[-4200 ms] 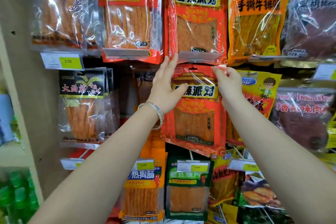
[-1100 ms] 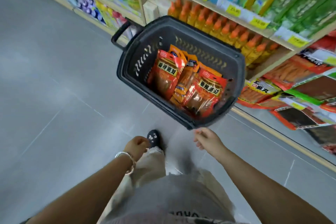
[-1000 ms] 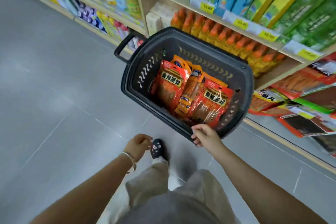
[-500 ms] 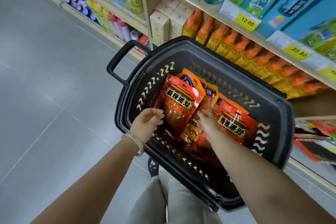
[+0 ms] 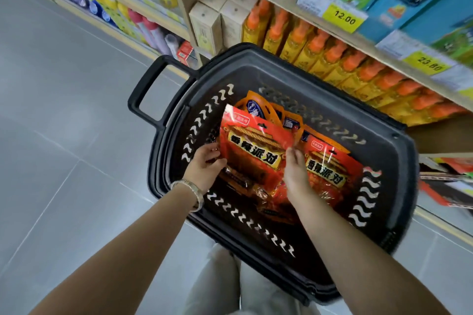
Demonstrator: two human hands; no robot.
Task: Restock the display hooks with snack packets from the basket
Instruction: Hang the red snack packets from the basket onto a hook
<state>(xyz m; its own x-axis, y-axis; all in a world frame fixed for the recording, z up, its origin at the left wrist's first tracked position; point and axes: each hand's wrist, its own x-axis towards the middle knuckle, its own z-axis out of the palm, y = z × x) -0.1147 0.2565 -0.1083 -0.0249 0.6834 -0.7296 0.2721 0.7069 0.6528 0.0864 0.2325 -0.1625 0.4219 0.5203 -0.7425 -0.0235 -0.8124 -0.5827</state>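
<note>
Inside the basket (image 5: 391, 161), the left hand (image 5: 204, 166) and right hand (image 5: 295, 174) pinch the two sides of the top red packet (image 5: 253, 151). It looks light, bendy and slippery, so the edges seem best to hold.

matt black plastic basket (image 5: 394, 151); glossy crinkled film snack packets (image 5: 252, 146); bracelet (image 5: 194, 190) looks like shiny metal.

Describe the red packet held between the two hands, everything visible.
The red packet is a flat, glossy plastic pouch with a yellow band of dark characters, a hang hole near its top and a darker lower part. It stands tilted in the basket, leaning over orange packets behind it, beside a second red packet. The left hand grips its left edge; the right hand pinches its right edge.
</note>
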